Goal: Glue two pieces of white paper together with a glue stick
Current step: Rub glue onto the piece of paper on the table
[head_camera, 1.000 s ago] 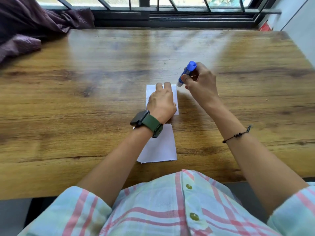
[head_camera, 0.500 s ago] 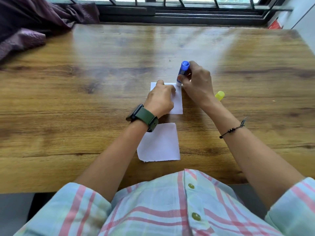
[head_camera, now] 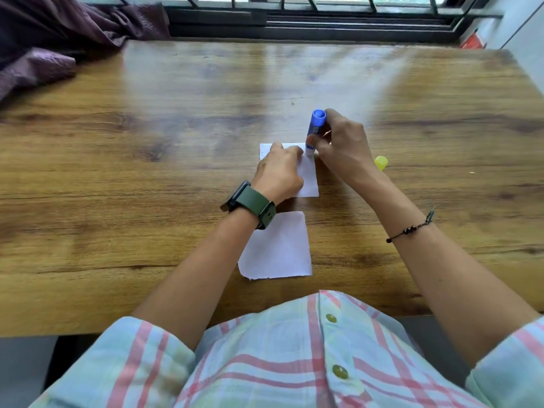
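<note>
Two white paper pieces lie on the wooden table point(head_camera: 147, 172). The far paper point(head_camera: 309, 178) is pinned flat under the fingers of my left hand point(head_camera: 279, 172), which covers most of it. My right hand point(head_camera: 341, 142) grips a blue glue stick point(head_camera: 315, 128), held almost upright with its tip touching the far right corner of that paper. The near paper point(head_camera: 279, 248) lies loose between my forearms, partly under my left wrist.
A yellow cap point(head_camera: 381, 162) rests on the table just right of my right hand. Dark purple cloth point(head_camera: 44, 48) is bunched at the far left corner. A window frame point(head_camera: 309, 22) runs along the table's far edge.
My right hand has lowered the glue stick from a tilted hold above the table onto the far paper's top right corner. My left hand has stayed on the paper.
</note>
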